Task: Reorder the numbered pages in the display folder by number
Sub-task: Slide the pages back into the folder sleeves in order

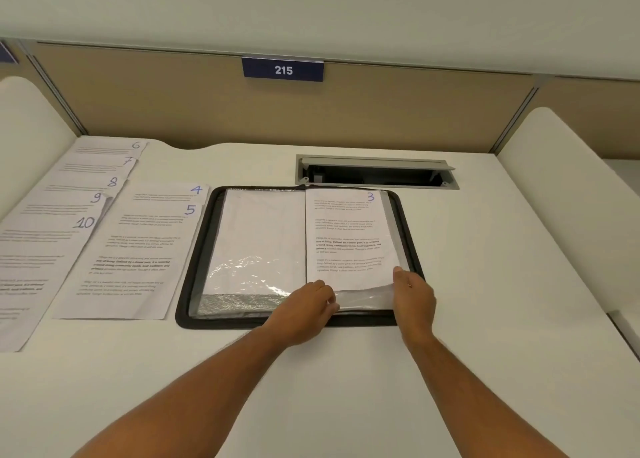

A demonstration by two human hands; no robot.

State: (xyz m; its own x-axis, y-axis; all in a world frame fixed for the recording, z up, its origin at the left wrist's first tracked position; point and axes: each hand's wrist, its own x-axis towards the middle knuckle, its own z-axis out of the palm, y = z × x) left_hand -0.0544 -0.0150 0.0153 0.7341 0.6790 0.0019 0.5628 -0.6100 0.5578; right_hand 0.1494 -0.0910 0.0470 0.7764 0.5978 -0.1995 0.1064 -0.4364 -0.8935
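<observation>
We are seating page 3 (pixel 349 236) in the right-hand sleeve (pixel 367 298) of the folder (pixel 194 284), open on the desk (pixel 311 388). Our left hand (pixel 304 305) pinches the sleeve's near edge; our right hand (pixel 414 295) pinches the page's near corner, thumb on top. Hold the sleeve mouth open and feed the page squarely away from both grips. Page 4 (pixel 173 194) lies left of the left hand.

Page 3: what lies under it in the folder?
Page 3 sits in the folder's right side, with a clear sleeve showing below its bottom edge. Anything beneath the page is covered.
</observation>
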